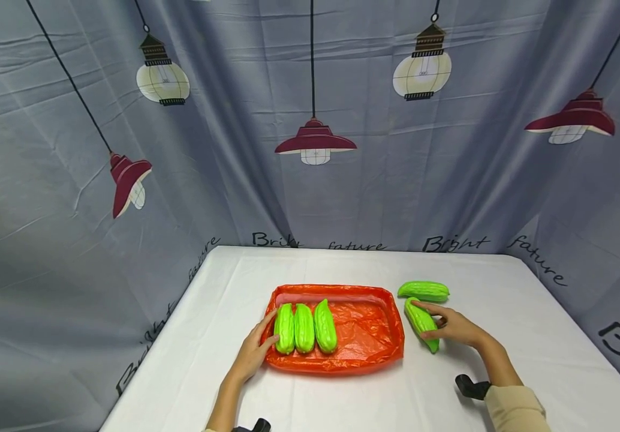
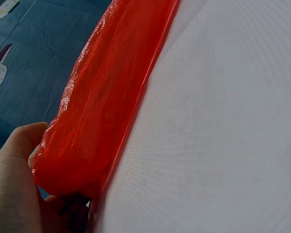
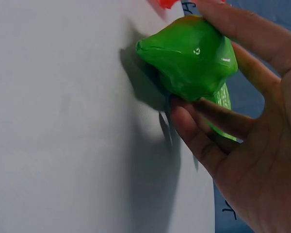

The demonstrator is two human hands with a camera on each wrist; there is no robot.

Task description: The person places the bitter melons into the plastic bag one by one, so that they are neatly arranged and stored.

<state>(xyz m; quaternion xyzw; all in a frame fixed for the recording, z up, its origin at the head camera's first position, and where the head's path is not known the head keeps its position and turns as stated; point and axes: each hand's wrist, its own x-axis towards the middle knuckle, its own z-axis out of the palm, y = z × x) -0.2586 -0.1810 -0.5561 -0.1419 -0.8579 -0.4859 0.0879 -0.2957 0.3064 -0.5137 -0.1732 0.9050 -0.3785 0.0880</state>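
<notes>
My left hand (image 1: 249, 355) grips the left rim of a red tray (image 1: 364, 363), which looks covered in crinkled plastic. Inside it, at the left, three green bitter melons (image 1: 304, 329) lie side by side. To the right of the tray, my right hand (image 1: 462, 329) holds another bitter melon (image 1: 417, 317) between thumb and fingers. Its pointed end faces the camera in the right wrist view, with a shadow on the cloth beside it. One more bitter melon (image 1: 423, 291) lies just behind the held one. The left wrist view shows the tray's outer wall (image 2: 106, 97) close up.
A white cloth (image 1: 331, 402) covers the table. Grey-blue curtains (image 1: 223, 150) printed with lamps and lettering hang behind and on both sides. Each wrist carries a black mount, such as the one on the right wrist (image 1: 472, 387).
</notes>
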